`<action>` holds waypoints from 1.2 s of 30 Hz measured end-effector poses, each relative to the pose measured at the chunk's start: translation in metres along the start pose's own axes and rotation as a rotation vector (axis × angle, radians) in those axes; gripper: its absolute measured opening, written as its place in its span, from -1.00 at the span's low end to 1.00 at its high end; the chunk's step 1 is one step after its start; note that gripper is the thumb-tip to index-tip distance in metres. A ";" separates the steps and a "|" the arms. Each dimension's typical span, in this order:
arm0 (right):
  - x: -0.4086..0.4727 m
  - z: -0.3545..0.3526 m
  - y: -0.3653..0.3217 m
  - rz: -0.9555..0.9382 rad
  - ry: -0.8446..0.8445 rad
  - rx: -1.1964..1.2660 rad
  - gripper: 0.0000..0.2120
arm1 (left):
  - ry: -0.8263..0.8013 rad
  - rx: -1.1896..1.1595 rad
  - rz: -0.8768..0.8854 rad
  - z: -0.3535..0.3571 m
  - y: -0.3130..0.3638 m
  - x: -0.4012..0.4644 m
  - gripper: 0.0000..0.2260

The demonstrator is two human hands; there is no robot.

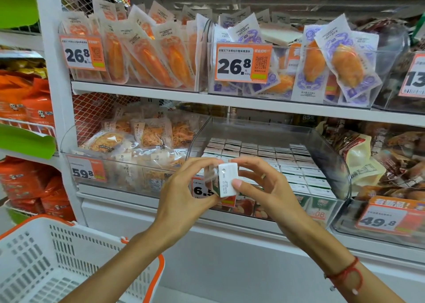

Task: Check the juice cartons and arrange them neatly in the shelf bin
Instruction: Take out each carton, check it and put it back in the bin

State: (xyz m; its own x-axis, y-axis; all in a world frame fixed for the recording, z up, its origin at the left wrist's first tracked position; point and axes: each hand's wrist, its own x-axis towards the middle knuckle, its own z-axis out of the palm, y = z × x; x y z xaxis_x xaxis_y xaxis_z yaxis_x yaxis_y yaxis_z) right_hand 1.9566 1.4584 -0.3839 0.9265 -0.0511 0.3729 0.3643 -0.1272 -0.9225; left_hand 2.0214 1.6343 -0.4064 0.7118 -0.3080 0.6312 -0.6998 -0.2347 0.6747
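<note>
I have 1 juice carton [226, 182] up in front of the clear shelf bin [331, 155], held between both hands with its white top face turned toward the camera. My left hand [184, 187] cups it from the left with fingers curled over its upper edge, and my right hand [264, 183] pinches it from the right, thumb pressed on the near face beside the printed lines and fingers wrapped over the top. Those lines look like a date stamp, though the print is too small for me to read.

I judge this to be the checking step on this 1 carton, not the arranging step. Inside the bin, the packed cartons [276, 162] already stand upright in tidy rows running front to back, tops level, filling most of the floor. At the bin's front left corner, right behind my hands, I cannot tell whether a slot is open, because the hands and the held carton cover it. The orange price tag [202, 190] on the bin's front wall is half hidden as well.

So most of the arranging appears done. What is left, as I read it: finish looking at the stamp, set this carton upright into whatever slot remains near the bin's front left, and square it against its neighbours. The white basket [69, 256] sits below and left of the bin, and the part of it in view holds no cartons.
</note>
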 end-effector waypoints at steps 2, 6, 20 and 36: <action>0.000 0.000 0.000 -0.001 -0.001 0.000 -0.74 | -0.009 0.012 0.007 0.000 -0.001 0.000 -0.42; 0.001 0.001 0.002 -0.031 0.014 -0.085 -0.73 | -0.064 -0.037 -0.033 -0.002 -0.002 0.001 -0.47; -0.002 0.002 0.005 -0.060 -0.264 -0.390 -0.54 | -0.091 -0.588 -0.663 -0.005 -0.006 0.006 -0.60; 0.004 0.002 0.002 0.119 0.110 -0.194 -0.83 | -0.325 -0.986 -1.120 0.001 0.004 0.000 -0.42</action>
State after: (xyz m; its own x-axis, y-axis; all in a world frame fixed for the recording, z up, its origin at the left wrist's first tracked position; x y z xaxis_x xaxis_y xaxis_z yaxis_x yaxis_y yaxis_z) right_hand 1.9610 1.4602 -0.3848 0.9419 -0.1835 0.2812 0.2184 -0.3012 -0.9282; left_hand 2.0183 1.6323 -0.4048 0.6963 -0.6084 -0.3807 0.5833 0.1706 0.7941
